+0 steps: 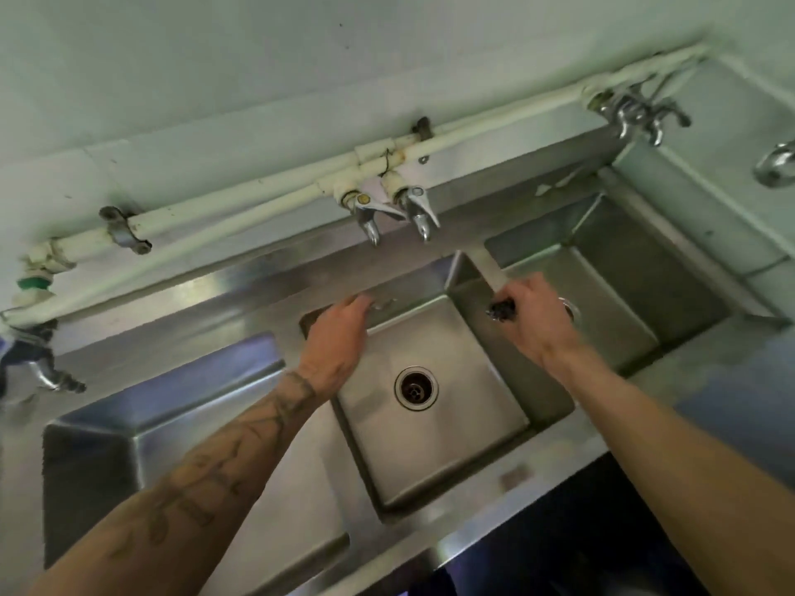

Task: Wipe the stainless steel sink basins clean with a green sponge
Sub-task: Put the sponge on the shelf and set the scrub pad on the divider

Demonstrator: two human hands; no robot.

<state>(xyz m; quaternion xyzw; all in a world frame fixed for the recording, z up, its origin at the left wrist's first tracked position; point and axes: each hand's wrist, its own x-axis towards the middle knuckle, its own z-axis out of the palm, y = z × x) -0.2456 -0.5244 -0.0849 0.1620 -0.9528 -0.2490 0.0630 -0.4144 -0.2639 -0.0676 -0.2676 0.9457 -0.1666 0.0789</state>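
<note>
over the middle basin, the left hand sits by the back rim, fingers relaxed, and the right hand pinches a dark wad, probably the sponge, so i'd flatten it and wipe the walls down toward the drain.

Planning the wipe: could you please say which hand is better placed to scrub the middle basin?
Probably the right hand: it grips a dark wad at that basin; the left hand is bare.

A pale wall fills the top. White pipes cross it from 9 to 1 o'clock, carrying chrome taps.
</note>
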